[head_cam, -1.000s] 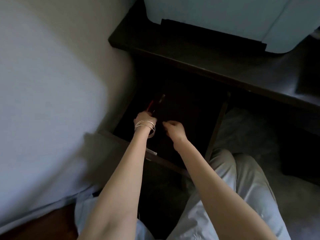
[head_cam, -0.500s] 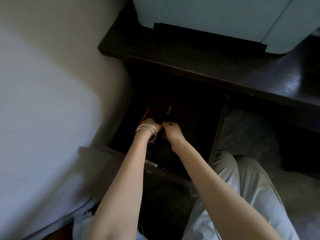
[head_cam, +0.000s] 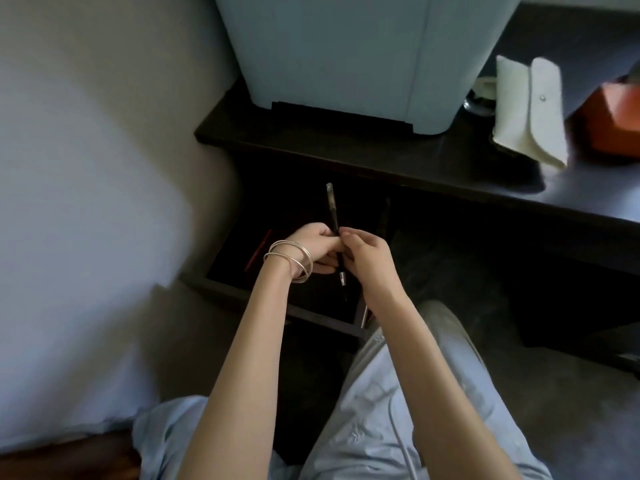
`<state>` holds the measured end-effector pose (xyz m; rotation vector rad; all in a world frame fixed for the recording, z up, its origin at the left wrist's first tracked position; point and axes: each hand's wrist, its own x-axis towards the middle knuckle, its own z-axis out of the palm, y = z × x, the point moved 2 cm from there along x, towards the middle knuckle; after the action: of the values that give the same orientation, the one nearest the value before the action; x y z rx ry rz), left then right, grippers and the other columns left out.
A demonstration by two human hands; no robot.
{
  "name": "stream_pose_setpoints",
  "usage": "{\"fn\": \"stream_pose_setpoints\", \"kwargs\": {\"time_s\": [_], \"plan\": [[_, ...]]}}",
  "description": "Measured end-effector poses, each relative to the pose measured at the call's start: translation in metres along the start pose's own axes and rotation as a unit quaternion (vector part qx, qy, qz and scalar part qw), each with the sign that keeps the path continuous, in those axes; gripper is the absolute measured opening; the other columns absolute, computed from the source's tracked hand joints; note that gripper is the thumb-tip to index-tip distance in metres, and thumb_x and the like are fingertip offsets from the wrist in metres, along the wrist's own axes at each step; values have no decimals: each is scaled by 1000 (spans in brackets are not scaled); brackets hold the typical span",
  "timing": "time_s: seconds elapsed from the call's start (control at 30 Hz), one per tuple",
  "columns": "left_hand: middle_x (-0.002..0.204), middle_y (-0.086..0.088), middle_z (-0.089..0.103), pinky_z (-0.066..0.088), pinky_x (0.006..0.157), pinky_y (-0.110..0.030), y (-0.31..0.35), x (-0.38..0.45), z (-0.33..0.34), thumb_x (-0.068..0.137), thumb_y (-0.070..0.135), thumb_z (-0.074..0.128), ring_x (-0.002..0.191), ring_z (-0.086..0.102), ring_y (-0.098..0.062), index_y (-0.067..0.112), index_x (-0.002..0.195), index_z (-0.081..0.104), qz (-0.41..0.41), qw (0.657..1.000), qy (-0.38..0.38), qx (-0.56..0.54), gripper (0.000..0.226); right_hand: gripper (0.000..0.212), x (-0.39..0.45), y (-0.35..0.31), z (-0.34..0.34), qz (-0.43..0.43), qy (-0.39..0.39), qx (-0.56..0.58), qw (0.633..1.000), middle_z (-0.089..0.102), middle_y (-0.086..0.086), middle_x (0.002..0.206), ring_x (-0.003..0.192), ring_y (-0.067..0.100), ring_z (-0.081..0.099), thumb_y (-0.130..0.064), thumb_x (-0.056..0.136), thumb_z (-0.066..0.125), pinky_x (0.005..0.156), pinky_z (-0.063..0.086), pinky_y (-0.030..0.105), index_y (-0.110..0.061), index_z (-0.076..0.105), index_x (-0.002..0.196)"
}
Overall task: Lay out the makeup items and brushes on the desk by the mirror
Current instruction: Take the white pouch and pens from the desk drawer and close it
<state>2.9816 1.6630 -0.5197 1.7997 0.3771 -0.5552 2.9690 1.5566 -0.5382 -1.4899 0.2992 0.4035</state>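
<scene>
Both hands meet above an open dark drawer (head_cam: pixel 221 271) under the desk (head_cam: pixel 450 174). My left hand (head_cam: pixel 311 251), with silver bangles on the wrist, and my right hand (head_cam: pixel 367 258) are closed together on a slim dark makeup brush or pencil (head_cam: pixel 332 209). Its upper end sticks up towards the desk edge, and a silver tip (head_cam: pixel 343 278) shows below the hands. A red pencil-like item (head_cam: pixel 258 251) lies in the drawer at the left. The pale blue mirror base (head_cam: pixel 346 64) stands on the desk.
A white pouch (head_cam: pixel 526 109) and an orange box (head_cam: pixel 613 119) lie on the desk at the right. A pale wall runs along the left. My knees in light trousers (head_cam: pixel 415 393) are below the drawer front.
Both hands have risen out of the drawer, holding the slim dark brush between them. The view has tilted up, showing more of the desk and the pouch.
</scene>
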Motion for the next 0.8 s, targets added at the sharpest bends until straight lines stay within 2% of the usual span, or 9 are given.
{"fn": "stream_pose_setpoints", "kwargs": {"time_s": [0.1,0.23,0.43,0.5,0.57,0.67,0.73,0.8], "plan": [[84,-2,60,54,53,-14,27,-12,22,91,15,55,74,61,-10,7,103,54,36,999,-14,19,14,32,-18,-24,-29,-31,14,0,999,64,7,114,111,18,60,-15,96,47,99,48,34,-11,58,126],[84,-2,61,54,51,-13,71,-13,55,92,16,55,73,61,-11,8,103,52,71,996,-49,36,14,32,-31,-54,-70,-71,52,13,996,65,9,118,109,17,62,-15,95,48,98,50,35,-11,58,126],[86,-5,62,57,59,-19,145,19,106,93,19,54,74,63,-11,10,96,52,132,984,-101,62,9,34,-18,-109,-139,-148,130,-7,980,65,2,117,106,10,61,-13,95,49,92,50,25,-13,58,127],[87,-6,63,57,58,-19,176,40,122,93,18,55,74,63,-13,11,94,51,139,981,-117,69,9,33,-1,-128,-162,-157,153,-2,976,64,2,119,108,10,61,-13,95,48,94,50,27,-13,57,128],[85,-4,64,57,58,-19,208,65,140,93,19,55,74,65,-12,11,94,52,137,979,-126,82,8,34,22,-147,-186,-158,174,-5,972,63,3,123,112,12,60,-14,96,47,97,50,29,-14,56,129],[83,-2,63,56,54,-17,253,100,168,92,16,55,72,65,-11,7,103,53,110,982,-124,89,14,36,61,-177,-224,-129,197,-16,972,62,3,122,108,11,60,-12,95,45,95,50,28,-11,56,130],[79,-2,61,53,48,-14,276,116,188,92,12,55,67,62,-10,6,104,52,80,984,-132,92,13,36,82,-193,-247,-95,213,-35,972,64,-1,112,101,8,61,-9,94,44,86,50,19,-9,57,128],[78,-7,60,52,49,-17,292,128,205,91,7,56,66,60,-15,5,96,53,49,983,-143,101,6,37,98,-200,-266,-64,228,-48,970,64,2,106,96,10,60,-7,92,43,79,48,17,-7,59,125]]}}
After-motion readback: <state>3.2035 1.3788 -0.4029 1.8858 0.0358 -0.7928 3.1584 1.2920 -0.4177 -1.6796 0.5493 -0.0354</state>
